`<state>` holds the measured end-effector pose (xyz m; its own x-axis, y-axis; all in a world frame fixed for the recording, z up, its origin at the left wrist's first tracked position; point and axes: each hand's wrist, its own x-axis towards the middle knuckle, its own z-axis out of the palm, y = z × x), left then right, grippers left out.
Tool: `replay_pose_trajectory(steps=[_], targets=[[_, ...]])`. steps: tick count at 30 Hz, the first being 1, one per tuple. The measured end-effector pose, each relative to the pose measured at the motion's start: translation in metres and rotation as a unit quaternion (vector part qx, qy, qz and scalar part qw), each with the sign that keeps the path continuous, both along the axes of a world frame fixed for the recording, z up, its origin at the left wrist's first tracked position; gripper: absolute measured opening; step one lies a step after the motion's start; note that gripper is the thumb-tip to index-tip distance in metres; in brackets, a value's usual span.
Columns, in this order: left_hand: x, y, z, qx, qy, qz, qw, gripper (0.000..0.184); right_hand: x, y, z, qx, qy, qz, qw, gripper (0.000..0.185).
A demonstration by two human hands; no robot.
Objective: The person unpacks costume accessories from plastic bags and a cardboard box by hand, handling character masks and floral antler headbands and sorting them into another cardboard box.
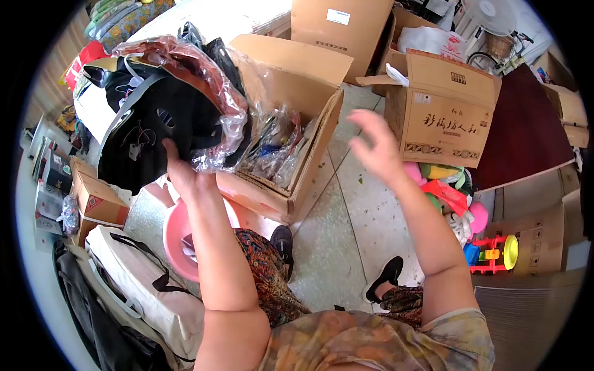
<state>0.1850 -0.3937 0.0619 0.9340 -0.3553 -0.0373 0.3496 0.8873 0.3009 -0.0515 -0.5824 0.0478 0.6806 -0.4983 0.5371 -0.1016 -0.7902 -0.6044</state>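
Observation:
My left hand [184, 174] grips the lower edge of a black mask [176, 105], its thumb lying on the dark inner side. An eye-shaped hole and thin loose wires show on that side. Right behind the mask is a reddish-brown piece in clear plastic wrap [232, 114]; whether my fingers also touch it is hidden. An open cardboard box [297, 207] stands beside them, with several plastic-wrapped items [278, 148] inside. Over the tiled floor, my right hand [376, 147] is raised with its fingers apart, holding nothing.
A printed carton [445, 114] stands at the right above a pile of colourful toys [445, 195]. Below my left arm is a pink basin [176, 241], next to a cream bag [145, 278]. A tall carton [337, 46] stands at the back. A dark red panel [526, 130] is farther right.

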Motion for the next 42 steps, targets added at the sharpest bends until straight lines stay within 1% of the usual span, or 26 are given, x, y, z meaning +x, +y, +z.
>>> replay_pose_trajectory(steps=[1,3,4,5,6,7,9,10,11,13,14,17,18,19,21,22,27,29,31,32,33,36,37,40,41,42], targets=[[-0.006,-0.004,0.003,0.013,0.01,-0.001,1.0,0.034,0.005,0.017,0.007,-0.144,0.067,0.059,0.986,0.04],[-0.01,-0.002,0.007,0.011,-0.002,-0.007,1.0,0.034,0.019,0.046,0.013,-0.24,0.156,0.137,0.948,0.038],[-0.018,-0.003,0.014,0.019,0.011,-0.011,1.0,0.034,0.025,0.052,0.01,-0.241,0.157,0.133,0.949,0.038],[-0.023,-0.002,0.019,0.029,0.024,-0.013,0.999,0.034,0.032,0.053,0.001,-0.253,0.207,0.158,0.932,0.036],[-0.018,-0.001,0.013,0.014,-0.008,-0.011,1.0,0.035,0.039,0.055,-0.005,-0.263,0.256,0.183,0.912,0.035],[-0.016,0.0,0.009,0.015,-0.009,-0.013,1.0,0.035,0.045,0.056,-0.008,-0.262,0.255,0.182,0.913,0.035],[-0.023,0.001,0.014,0.027,0.002,0.007,1.0,0.035,0.058,0.058,-0.012,-0.302,0.368,0.175,0.862,0.023],[-0.015,0.002,0.002,0.021,-0.035,0.017,0.999,0.035,0.062,0.059,-0.016,-0.326,0.363,0.159,0.859,0.015],[-0.016,0.001,0.002,0.0,-0.032,0.013,0.999,0.034,0.066,0.061,-0.015,-0.328,0.357,0.158,0.86,0.015],[-0.01,0.0,-0.004,0.007,-0.043,0.02,0.999,0.034,0.072,0.061,-0.015,-0.335,0.438,0.168,0.817,0.013],[-0.009,0.001,-0.003,-0.007,-0.023,0.008,1.0,0.034,0.07,0.058,-0.015,-0.369,0.402,0.173,0.82,0.014],[-0.006,0.003,0.0,-0.017,-0.036,-0.001,0.999,0.034,0.065,0.05,-0.017,-0.393,0.387,0.195,0.811,0.016],[-0.006,0.005,0.001,-0.022,-0.034,0.0,0.999,0.034,0.062,0.046,-0.021,-0.406,0.37,0.206,0.809,0.011],[-0.001,0.005,-0.002,-0.019,-0.034,0.003,0.999,0.034,0.057,0.043,-0.023,-0.405,0.369,0.211,0.809,0.011],[0.009,0.005,-0.007,0.004,-0.07,0.027,0.997,0.034,0.045,0.042,-0.022,-0.415,0.374,0.22,0.799,0.006],[0.011,0.005,-0.009,0.011,-0.066,0.031,0.997,0.034,0.037,0.042,-0.02,-0.433,0.388,0.218,0.784,0.007],[-0.015,0.008,0.017,0.041,-0.035,0.01,0.999,0.034,-0.021,0.051,-0.005,-0.412,0.392,0.234,0.789,0.005],[-0.018,0.006,0.016,0.046,-0.022,-0.007,0.999,0.034,-0.046,0.054,-0.002,-0.397,0.406,0.22,0.793,0.005],[-0.009,0.005,0.007,0.061,-0.035,-0.046,0.996,0.035,-0.071,0.056,-0.003,-0.399,0.428,0.201,0.786,0.004],[-0.004,0.004,0.0,0.038,-0.016,-0.074,0.996,0.034,-0.084,0.057,-0.002,-0.404,0.425,0.196,0.786,0.004],[0.0,0.001,-0.006,0.04,-0.016,-0.082,0.996,0.034,-0.098,0.056,-0.002,-0.408,0.421,0.191,0.787,0.004],[-0.005,-0.008,-0.009,0.01,-0.002,-0.172,0.985,0.029,-0.135,0.058,-0.004,-0.397,0.414,0.173,0.8,0.004],[-0.006,-0.011,-0.01,0.011,-0.003,-0.179,0.984,0.029,-0.146,0.059,-0.005,-0.388,0.412,0.174,0.806,0.004],[-0.01,-0.019,-0.014,0.031,-0.021,-0.252,0.967,0.027,-0.173,0.067,-0.001,-0.361,0.439,0.163,0.807,0.003],[-0.013,-0.02,-0.013,0.033,-0.022,-0.257,0.966,0.027,-0.182,0.069,0.0,-0.357,0.439,0.159,0.809,0.003],[-0.015,-0.021,-0.012,0.065,-0.024,-0.285,0.956,0.026,-0.192,0.071,0.002,-0.362,0.434,0.147,0.812,0.003]])
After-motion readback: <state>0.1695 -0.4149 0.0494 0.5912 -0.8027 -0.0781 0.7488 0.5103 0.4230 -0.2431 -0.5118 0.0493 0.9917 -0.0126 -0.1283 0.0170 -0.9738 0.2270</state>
